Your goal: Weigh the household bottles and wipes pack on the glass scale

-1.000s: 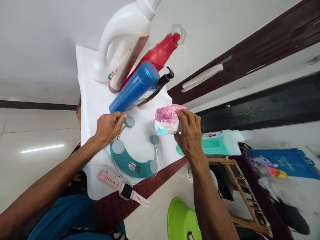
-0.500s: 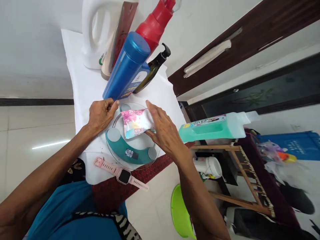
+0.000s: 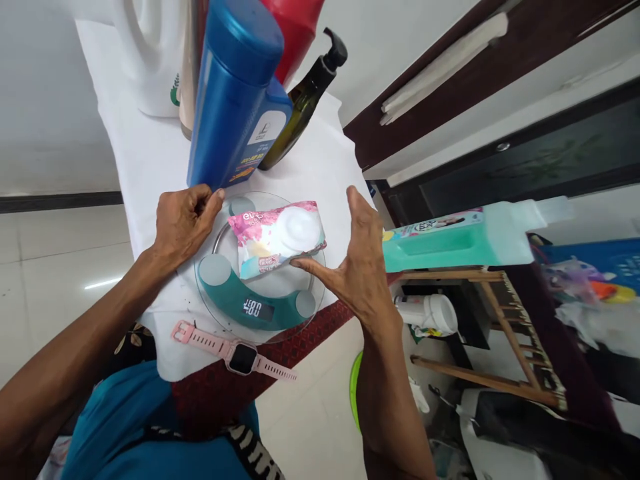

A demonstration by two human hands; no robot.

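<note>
Pink-and-white packet laid on glass scale; placing apparently nearly done, clear withdrawal of spread, released right hand called for (left hand curled closed beside scale).

Pale grey wall, glossy tiled floor, wooden frame.

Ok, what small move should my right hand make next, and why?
Perhaps draw your right hand away from the pink-and-white packet, which appears to rest on the glass digital scale: the hand is spread open, with only its thumb at the packet's edge.
</note>
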